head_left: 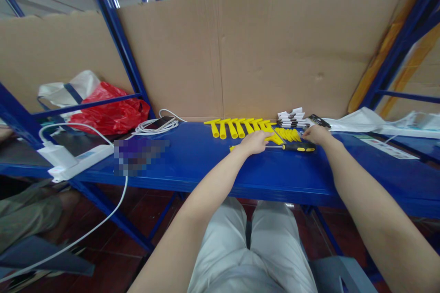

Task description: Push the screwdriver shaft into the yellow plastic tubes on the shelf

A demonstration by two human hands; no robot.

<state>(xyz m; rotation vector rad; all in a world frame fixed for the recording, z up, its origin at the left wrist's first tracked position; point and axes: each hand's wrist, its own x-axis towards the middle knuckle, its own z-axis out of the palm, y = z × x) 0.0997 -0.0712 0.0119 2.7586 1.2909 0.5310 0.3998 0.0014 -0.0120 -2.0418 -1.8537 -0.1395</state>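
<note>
On the blue table (192, 165), several yellow T-shaped pieces (234, 129) stand in a row against the cardboard. My left hand (256, 142) is closed round a yellow piece at the right of that row. Several smaller yellow parts (291, 135) lie between my hands. Just in front of them is a screwdriver with a black and yellow handle (299, 147). My right hand (316, 134) has its fingers pinched beside the small parts; what they hold is too small to make out. Behind are stacked white and black packets (291, 118) and a black packet (319, 121).
To the left lie a coiled white cable (156, 127), a phone, a blurred patch and a white power strip (82, 162). A red plastic bag (113, 109) sits beyond the blue post. White plastic sheeting (360, 121) and a printed sheet (387, 146) lie right. Another person's leg shows lower left.
</note>
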